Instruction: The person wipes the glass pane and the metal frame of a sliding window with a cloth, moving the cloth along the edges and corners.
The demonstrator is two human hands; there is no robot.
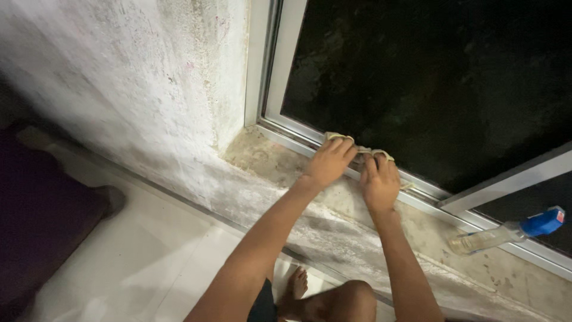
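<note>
In the head view, the left hand point(329, 162) and the right hand point(379, 180) lie side by side on a small pale cloth point(357, 147), fingers curled and pressing it into the bottom window track point(417, 194). The cloth sits against the frame, just under the dark glass point(429, 77). To wipe well, I think the fingers should keep the cloth flat and deep in the groove. The track ends at the wall corner point(253, 122) on the left; to the right a spray bottle point(506, 232) lies on the stained sill point(268, 158), well apart.
</note>
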